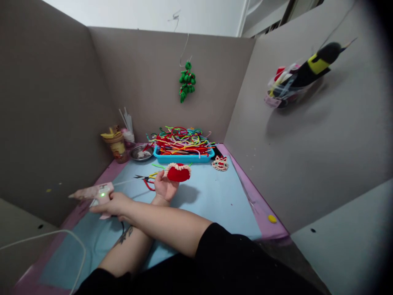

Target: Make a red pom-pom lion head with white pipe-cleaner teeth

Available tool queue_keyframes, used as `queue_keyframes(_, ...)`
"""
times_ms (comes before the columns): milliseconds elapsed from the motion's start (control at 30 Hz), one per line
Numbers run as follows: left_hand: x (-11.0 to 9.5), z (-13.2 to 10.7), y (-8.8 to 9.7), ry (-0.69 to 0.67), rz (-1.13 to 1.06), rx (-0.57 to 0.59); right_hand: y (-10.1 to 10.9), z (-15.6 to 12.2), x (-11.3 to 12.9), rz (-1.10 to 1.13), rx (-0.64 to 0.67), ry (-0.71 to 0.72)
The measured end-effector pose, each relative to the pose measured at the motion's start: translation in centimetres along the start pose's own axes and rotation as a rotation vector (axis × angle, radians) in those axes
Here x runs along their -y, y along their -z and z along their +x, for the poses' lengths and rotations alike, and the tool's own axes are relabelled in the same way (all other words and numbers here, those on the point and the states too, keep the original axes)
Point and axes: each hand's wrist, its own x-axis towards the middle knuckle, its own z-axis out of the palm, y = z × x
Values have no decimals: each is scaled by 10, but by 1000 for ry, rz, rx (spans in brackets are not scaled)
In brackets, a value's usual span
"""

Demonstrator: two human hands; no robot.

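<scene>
My forearms cross, the right one lying over the left. My right hand (115, 204), out at the left, is closed around the handle of a pale pink glue gun (106, 189) with a lit green light. Its nozzle points left, and a clear glue stick (124, 181) juts from its back. In the middle, my left hand (166, 187) holds up a red fuzzy craft piece (178, 174) edged with cream twisted pipe cleaner. The fingers behind that piece are hidden. Scissors (146, 178) with yellow and red handles lie on the table just left of my left hand.
A blue tray (184, 159) heaped with colourful pipe cleaners stands at the back. Left of it are a metal bowl (142, 153) and a cup (117, 148). A lion-face craft (220, 163) lies right. A green ornament (187, 82) and a black-and-yellow tool (319, 63) hang ahead and right. A white cord (81, 241) loops at left.
</scene>
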Motion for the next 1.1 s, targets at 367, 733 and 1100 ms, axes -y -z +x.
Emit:
queue_keyframes(367,-5,8,1,-90,4,77,-18,-68,99,608,53,59)
queue_keyframes(733,-10,5,4,-76,-9,116,7,-128,78,306,3,245)
queue_keyframes(1100,-16,9,5,-108,64,83,10,-151,74,201,126,215)
